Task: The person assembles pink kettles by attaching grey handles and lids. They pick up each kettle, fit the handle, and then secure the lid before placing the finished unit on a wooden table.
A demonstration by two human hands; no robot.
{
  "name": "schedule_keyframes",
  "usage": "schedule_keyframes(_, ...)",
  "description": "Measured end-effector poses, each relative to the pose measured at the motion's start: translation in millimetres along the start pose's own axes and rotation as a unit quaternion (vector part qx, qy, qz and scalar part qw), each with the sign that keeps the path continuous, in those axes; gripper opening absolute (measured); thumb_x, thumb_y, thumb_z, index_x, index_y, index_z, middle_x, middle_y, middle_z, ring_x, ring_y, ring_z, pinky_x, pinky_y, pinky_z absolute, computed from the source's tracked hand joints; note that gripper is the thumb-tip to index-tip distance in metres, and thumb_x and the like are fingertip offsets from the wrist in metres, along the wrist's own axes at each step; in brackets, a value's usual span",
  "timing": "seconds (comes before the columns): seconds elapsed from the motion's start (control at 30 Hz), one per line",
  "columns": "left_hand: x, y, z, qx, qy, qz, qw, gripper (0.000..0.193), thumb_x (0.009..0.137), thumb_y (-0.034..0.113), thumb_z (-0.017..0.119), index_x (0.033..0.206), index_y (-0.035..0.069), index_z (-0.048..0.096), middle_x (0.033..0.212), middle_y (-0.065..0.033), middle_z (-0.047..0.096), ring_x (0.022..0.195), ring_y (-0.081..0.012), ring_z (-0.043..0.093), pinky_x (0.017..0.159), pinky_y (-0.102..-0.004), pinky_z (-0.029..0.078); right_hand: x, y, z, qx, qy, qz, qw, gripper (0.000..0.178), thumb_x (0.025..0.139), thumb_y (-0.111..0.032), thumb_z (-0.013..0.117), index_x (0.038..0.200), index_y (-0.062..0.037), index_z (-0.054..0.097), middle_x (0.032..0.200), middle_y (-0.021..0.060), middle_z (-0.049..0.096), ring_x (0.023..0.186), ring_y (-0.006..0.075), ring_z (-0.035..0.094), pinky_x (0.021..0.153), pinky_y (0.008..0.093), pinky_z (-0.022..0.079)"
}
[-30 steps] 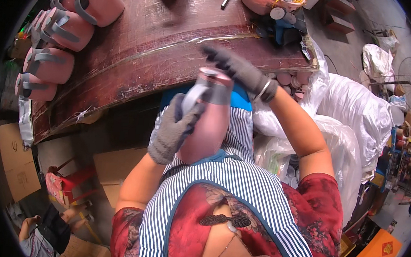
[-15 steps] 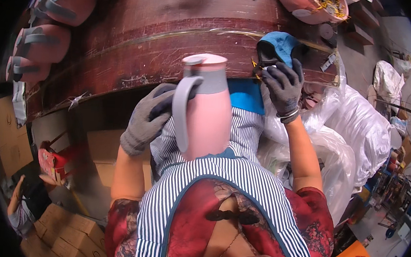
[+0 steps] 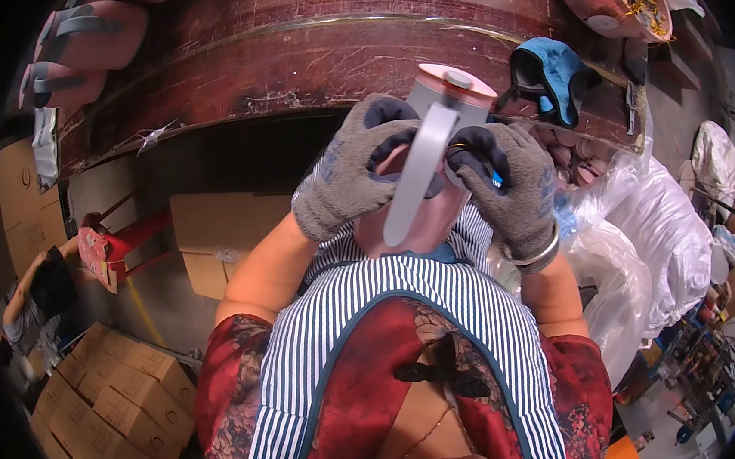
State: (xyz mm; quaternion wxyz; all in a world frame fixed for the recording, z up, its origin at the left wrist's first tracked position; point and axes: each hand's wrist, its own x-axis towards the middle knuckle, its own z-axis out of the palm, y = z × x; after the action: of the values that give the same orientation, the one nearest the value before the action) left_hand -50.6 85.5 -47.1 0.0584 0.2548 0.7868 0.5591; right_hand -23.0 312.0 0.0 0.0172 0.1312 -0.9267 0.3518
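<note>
We hold the pink jug upright against our apron, just below the dark wooden table. Left hand and right hand, in grey knit gloves, pinch its smooth grey handle; we'd best press evenly from both sides.

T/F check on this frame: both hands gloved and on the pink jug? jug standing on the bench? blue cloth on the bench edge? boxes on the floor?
1. Both gloved hands, left hand and right hand, grip the pink jug. True.
2. The jug stands on the wooden bench. False: it is held against the person's lap, below the bench edge.
3. A blue cloth lies on the bench edge. True.
4. The floor holds no boxes. False: cardboard boxes lie lower left.
</note>
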Motion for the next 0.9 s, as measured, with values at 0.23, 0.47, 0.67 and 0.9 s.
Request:
schedule_keyframes(0.23, -6, 5, -13, -0.428, 0.029, -0.260, 0.865, 0.020, 0.090, 0.006, 0.062, 0.107, -0.003, 0.067, 0.108, -0.0105, 0.064, 0.101, -0.0190, 0.062, 0.093, -0.0308, 0.049, -25, 5, -3, 0.342, -0.075, 0.105, 0.931, 0.066, 0.084, -0.007, 0.075, 0.143, -0.0031, 0.048, 0.137, 0.0133, 0.058, 0.114, 0.0185, 0.063, 0.097, 0.0337, 0.053)
schedule_keyframes(0.47, 7, -23, -24, -0.761, -0.071, -0.147, 0.628, 0.036, 0.103, 0.018, 0.044, 0.127, -0.007, 0.053, 0.126, -0.0165, 0.057, 0.119, -0.0262, 0.057, 0.107, -0.0432, 0.046, -11, 19, -22, 0.483, 0.089, 0.101, 0.865, 0.060, 0.086, -0.001, 0.071, 0.140, 0.0030, 0.046, 0.140, 0.0181, 0.056, 0.122, 0.0227, 0.059, 0.101, 0.0350, 0.050)
schedule_keyframes(0.67, 48, 10, -27, -0.656, -0.107, -0.191, 0.722, 0.055, 0.099, 0.017, 0.058, 0.147, -0.002, 0.041, 0.147, -0.0176, 0.049, 0.130, -0.0251, 0.055, 0.105, -0.0372, 0.049, 36, -2, -24, 0.188, 0.075, -0.094, 0.975, 0.066, 0.079, 0.011, 0.074, 0.139, -0.0020, 0.049, 0.145, 0.0230, 0.050, 0.122, 0.0301, 0.061, 0.086, 0.0358, 0.059)
schedule_keyframes(0.9, 66, 37, -30, -0.229, -0.102, -0.207, 0.946, 0.057, 0.078, 0.006, 0.081, 0.130, -0.002, 0.061, 0.122, -0.0126, 0.066, 0.109, -0.0205, 0.064, 0.097, -0.0344, 0.051, 52, 17, -19, 0.193, 0.139, -0.155, 0.959, 0.062, 0.077, 0.005, 0.079, 0.133, -0.0007, 0.054, 0.135, 0.0190, 0.057, 0.114, 0.0238, 0.064, 0.079, 0.0281, 0.058)
